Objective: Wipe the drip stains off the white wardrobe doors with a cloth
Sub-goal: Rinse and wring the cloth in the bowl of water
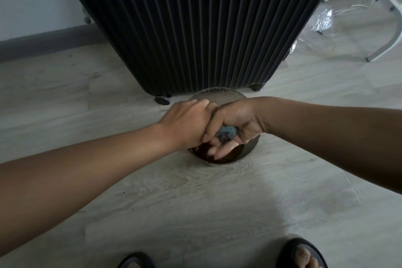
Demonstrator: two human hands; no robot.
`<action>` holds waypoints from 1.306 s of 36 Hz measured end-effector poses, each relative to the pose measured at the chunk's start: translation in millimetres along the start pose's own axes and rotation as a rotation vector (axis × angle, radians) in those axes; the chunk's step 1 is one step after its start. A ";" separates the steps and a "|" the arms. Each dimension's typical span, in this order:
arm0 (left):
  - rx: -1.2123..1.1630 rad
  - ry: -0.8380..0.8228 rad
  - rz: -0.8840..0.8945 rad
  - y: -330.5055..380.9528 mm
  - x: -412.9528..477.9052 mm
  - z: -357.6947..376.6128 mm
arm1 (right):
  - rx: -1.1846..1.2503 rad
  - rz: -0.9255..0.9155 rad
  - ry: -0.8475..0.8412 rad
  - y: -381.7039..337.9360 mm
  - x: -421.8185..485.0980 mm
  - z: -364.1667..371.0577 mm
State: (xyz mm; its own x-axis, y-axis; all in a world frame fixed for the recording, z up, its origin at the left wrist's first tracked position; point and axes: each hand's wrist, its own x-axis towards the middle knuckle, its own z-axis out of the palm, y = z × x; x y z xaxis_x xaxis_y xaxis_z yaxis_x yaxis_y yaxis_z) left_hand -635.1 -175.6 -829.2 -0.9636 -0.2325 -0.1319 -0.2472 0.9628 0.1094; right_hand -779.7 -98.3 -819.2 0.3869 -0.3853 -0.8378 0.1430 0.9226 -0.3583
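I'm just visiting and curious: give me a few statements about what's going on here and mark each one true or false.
1. Both hands squeeze a blue cloth over a bowl. True.
2. The bowl sits on a table. False: it sits on the wood-look floor.
3. A dark ribbed suitcase stands just behind the bowl. True.
4. The left hand is wiping a wardrobe door. False: it grips the cloth together with the right hand; no wardrobe is in view.
5. The person is barefoot. False: dark sandals show.
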 end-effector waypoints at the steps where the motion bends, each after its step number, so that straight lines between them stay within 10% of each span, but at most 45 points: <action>1: 0.053 0.015 0.009 0.6 2.5 -1.2 | 0.007 0.002 -0.020 1.2 -1.4 -0.1; 6: 0.300 0.064 0.125 -0.4 13.0 -1.5 | 0.110 0.010 0.032 4.9 0.1 -4.2; 14: 0.444 -0.063 0.184 -1.1 16.9 7.2 | -0.377 -0.038 0.265 11.0 13.4 -3.1; 33: -0.058 -0.218 -0.146 7.1 27.5 2.9 | -1.119 -0.289 0.945 18.2 28.6 0.7; 47: -0.329 -0.313 -0.243 7.5 36.3 -4.7 | -1.662 -0.472 1.051 11.1 9.3 -8.8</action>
State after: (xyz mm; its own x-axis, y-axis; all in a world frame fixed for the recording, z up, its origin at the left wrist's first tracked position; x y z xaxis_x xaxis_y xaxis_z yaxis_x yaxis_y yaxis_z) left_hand -672.4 -177.5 -828.5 -0.8103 -0.3430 -0.4752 -0.5276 0.7799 0.3366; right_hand -782.5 -91.9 -834.6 -0.0866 -0.9689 -0.2316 -0.9953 0.0941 -0.0214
